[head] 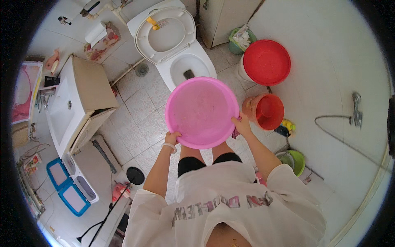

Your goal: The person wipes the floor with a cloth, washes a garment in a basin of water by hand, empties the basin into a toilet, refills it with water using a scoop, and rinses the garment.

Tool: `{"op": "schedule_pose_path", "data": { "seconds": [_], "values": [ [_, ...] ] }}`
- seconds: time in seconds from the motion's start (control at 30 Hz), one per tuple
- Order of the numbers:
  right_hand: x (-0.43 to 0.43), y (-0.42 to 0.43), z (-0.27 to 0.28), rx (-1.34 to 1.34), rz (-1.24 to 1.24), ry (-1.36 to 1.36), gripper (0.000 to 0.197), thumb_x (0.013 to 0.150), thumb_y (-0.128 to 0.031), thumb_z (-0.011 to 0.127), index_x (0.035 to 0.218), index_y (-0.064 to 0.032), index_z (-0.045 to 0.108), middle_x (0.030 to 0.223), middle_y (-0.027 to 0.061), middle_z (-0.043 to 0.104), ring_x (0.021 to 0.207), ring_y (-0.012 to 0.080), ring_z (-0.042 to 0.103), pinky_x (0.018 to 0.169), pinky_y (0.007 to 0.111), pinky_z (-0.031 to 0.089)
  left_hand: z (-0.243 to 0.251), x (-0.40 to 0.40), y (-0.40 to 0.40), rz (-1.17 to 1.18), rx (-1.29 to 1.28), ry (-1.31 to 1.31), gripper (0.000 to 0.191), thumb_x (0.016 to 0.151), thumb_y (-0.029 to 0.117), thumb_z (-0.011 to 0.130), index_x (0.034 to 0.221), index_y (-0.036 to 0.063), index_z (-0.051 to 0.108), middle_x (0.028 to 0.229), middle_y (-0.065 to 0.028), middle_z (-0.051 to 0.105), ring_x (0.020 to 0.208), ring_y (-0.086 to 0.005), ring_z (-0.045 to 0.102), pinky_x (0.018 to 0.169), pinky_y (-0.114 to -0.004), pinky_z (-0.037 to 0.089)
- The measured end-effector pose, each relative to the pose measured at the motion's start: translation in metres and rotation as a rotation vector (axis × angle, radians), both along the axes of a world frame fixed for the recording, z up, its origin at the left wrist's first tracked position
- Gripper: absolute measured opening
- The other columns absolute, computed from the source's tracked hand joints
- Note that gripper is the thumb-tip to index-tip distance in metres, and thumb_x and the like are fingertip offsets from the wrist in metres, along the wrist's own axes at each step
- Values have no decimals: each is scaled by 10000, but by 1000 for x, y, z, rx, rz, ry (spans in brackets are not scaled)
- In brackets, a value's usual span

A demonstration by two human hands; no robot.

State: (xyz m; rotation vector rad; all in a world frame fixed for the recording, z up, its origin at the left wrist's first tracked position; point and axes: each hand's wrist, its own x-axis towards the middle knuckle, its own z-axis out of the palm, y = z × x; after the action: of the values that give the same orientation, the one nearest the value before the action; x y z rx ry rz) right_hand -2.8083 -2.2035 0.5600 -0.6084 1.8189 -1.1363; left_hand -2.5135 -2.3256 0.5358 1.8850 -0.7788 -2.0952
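Both hands grip a pink plastic basin (202, 106) in front of my body. My left hand (172, 137), with a pale bangle at the wrist, holds the rim at the lower left. On the right side, my right hand (241, 124) clasps the rim, its thumb over the edge. A dark reddish cloth-like item (235, 133) hangs just below that hand; whether I hold it is not clear. The basin's inside shows no objects. Beyond its far rim stands a white toilet (203, 63) with the lid and seat (166, 29) raised; the basin hides the bowl's front edge.
Right of the basin are an orange-red bucket (270, 112), a bucket with a red basin (267, 61) on top, and a green waste bin (236, 46). A washbasin cabinet (92, 83) has its door ajar at left. A twin-tub washing machine (85, 188) stands lower left, lids raised.
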Motion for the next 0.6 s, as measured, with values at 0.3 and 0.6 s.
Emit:
{"op": "schedule_pose_path", "data": {
  "seconds": [0.3,0.6],
  "values": [
    [-56,-54,-75,132,106,103,322,675,-146,546,948,25,534,726,99,580,656,150,535,605,285,425,-78,-48,-33,88,136,-162,111,591,78,560,690,50,519,601,-41,501,489,-143,482,443,-252,426],
    [-74,-105,-85,268,84,-31,324,682,-159,554,941,35,546,806,101,595,711,164,545,640,285,430,-80,-62,-80,-43,215,-106,101,623,123,548,695,53,535,619,-36,523,534,-131,518,483,-261,467]
  ]
}}
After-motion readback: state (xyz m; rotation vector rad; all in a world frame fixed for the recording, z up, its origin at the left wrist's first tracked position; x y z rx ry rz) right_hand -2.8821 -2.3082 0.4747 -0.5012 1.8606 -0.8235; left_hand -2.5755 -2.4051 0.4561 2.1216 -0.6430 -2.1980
